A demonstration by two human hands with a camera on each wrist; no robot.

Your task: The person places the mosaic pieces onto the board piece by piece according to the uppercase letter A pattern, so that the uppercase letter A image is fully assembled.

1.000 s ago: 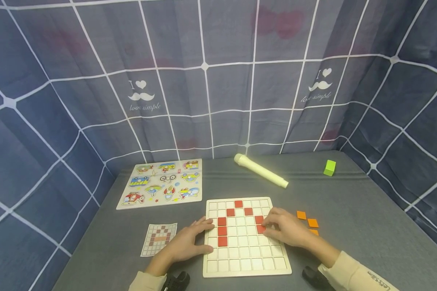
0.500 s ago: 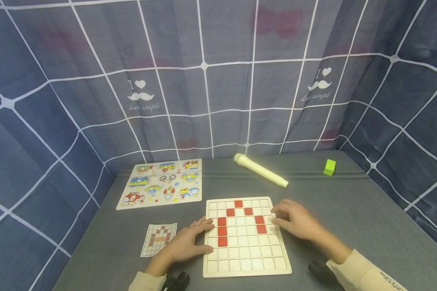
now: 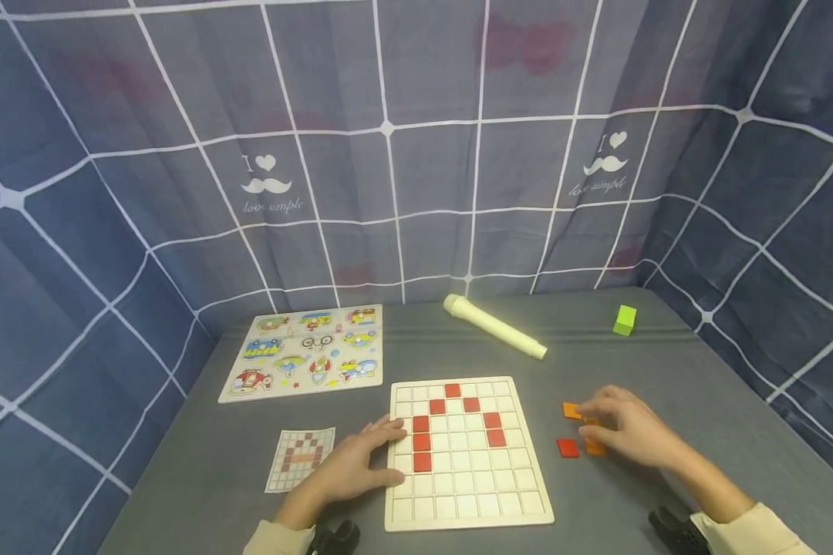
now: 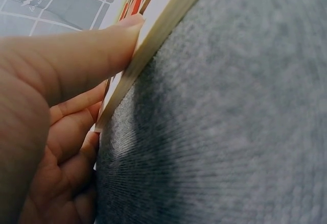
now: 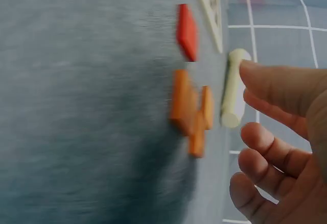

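The pale grid board (image 3: 467,505) lies at the front with several red tiles (image 3: 422,442) in its cells, forming a slanted arch. My left hand (image 3: 357,466) rests on the board's left edge, and in the left wrist view the thumb (image 4: 107,45) lies along that edge. To the right of the board my right hand (image 3: 632,428) hovers over several orange tiles (image 3: 571,410), partly covering them; its fingers are loosely bent and hold nothing. A loose red tile (image 3: 568,448) lies between the board and that hand, seen also as a red tile (image 5: 187,32) in the right wrist view.
A small pattern card (image 3: 300,460) lies left of my left hand. Behind it is a vehicle picture puzzle (image 3: 305,352). A pale yellow stick (image 3: 496,327) lies behind the board, and a green block (image 3: 625,320) stands at the back right. A checked curtain (image 3: 430,177) surrounds the table.
My right hand has moved right, off the board, to above the orange tiles, uncovering the loose red tile and the board's right side. The left hand stays on the board's edge.
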